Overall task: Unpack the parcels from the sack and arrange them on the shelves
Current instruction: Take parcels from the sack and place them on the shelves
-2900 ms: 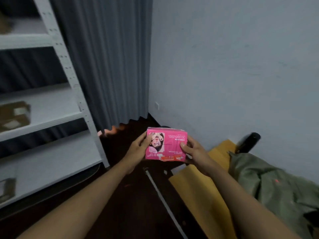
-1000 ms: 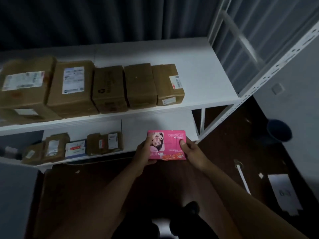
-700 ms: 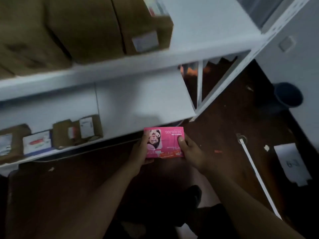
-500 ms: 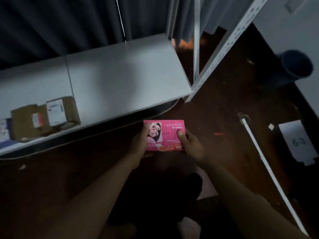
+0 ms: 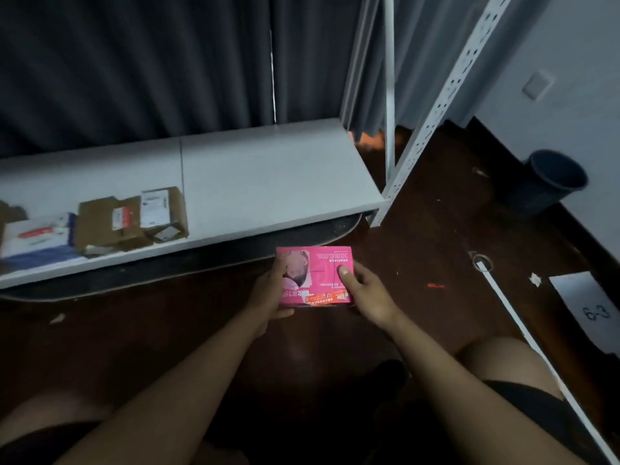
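Observation:
I hold a pink printed parcel (image 5: 323,270) in both hands, just in front of the lowest white shelf (image 5: 268,176). My left hand (image 5: 268,290) grips its left edge with the thumb on top. My right hand (image 5: 365,290) grips its right side, thumb pressed on the face. On the left part of that shelf sit two small brown cardboard parcels (image 5: 131,218) and a white and blue box (image 5: 37,234). The right half of the shelf board is bare. The sack is not in view.
A white perforated shelf post (image 5: 432,109) stands at the shelf's right corner. A dark bin (image 5: 550,182) sits by the wall at right. A paper sheet marked 6-3 (image 5: 593,310) and a white strip (image 5: 523,330) lie on the dark floor. Dark curtains hang behind.
The view has dropped from the upper shelves to the lowest one as I crouch, my knees now showing. The pink parcel stays held in both hands, now near the shelf's front edge.

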